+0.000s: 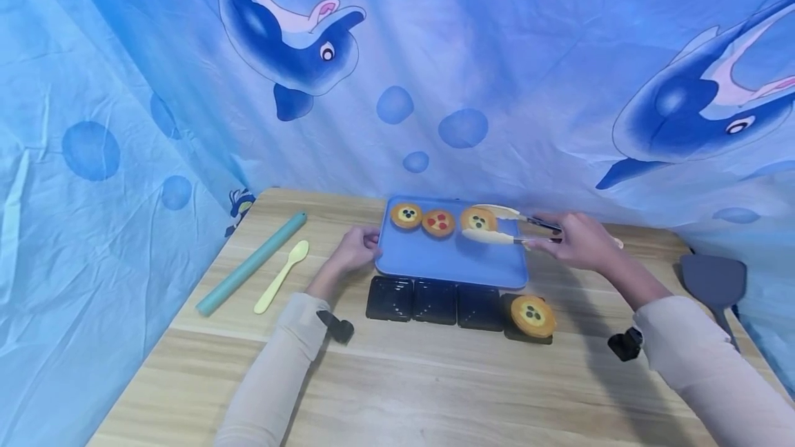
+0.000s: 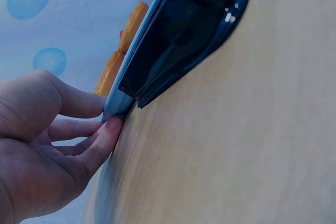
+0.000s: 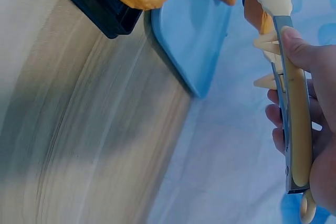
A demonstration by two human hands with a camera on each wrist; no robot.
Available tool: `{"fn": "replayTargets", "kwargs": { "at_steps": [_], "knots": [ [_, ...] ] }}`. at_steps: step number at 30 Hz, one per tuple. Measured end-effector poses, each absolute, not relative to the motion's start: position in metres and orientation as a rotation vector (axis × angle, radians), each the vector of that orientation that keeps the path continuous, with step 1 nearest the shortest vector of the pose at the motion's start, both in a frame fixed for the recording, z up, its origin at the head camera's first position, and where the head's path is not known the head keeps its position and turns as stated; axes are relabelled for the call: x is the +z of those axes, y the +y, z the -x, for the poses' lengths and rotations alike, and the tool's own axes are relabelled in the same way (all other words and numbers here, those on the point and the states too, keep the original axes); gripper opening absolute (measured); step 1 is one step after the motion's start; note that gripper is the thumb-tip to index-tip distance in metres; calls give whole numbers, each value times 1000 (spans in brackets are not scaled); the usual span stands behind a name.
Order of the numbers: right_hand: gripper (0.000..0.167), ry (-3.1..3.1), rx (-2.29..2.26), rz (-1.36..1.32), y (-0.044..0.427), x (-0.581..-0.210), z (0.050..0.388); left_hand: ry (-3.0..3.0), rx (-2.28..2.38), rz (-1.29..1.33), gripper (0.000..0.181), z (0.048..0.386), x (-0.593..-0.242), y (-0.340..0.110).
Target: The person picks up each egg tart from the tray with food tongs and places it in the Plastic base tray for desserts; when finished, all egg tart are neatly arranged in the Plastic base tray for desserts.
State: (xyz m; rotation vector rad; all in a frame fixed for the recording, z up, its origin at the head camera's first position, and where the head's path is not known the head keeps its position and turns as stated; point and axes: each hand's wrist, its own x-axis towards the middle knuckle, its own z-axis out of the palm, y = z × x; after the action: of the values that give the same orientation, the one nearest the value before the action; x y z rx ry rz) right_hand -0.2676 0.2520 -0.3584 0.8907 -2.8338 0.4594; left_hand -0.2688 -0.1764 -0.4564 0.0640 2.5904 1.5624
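My left hand (image 1: 356,248) pinches the left edge of a blue tray (image 1: 435,261), with the thumb on its rim in the left wrist view. In my right hand (image 1: 577,240) is a pair of tongs (image 3: 299,124) with cream tips. Between those tips sits an egg tart (image 1: 479,219) with dark berries, held above the tray's right half. A berry tart (image 1: 406,215) and a tart with red pieces (image 1: 438,223) lie on the tray's upper left. Another berry tart (image 1: 533,316) rests on the rightmost black square mold (image 1: 540,339), in front of the tray.
More black molds (image 1: 435,301) stand in a row along the tray's near side. At left lie a teal rolling pin (image 1: 251,264) and a pale yellow spoon (image 1: 282,278). A dark spatula (image 1: 713,281) lies at the right edge. A blue dolphin curtain (image 1: 528,40) hangs behind the wooden table (image 1: 435,392).
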Motion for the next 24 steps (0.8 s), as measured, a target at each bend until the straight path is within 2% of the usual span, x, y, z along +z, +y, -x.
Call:
{"fn": "replayTargets", "kwargs": {
  "at_steps": [10, 24],
  "knots": [
    [58, -2753, 398, -982, 264, -348, 224, 2594, 1551, -67, 52, 270, -459, -176],
    [56, -2649, 397, -1100, 267, -343, 191, 2588, 1551, -42, 52, 268, -457, -176]
  ]
}}
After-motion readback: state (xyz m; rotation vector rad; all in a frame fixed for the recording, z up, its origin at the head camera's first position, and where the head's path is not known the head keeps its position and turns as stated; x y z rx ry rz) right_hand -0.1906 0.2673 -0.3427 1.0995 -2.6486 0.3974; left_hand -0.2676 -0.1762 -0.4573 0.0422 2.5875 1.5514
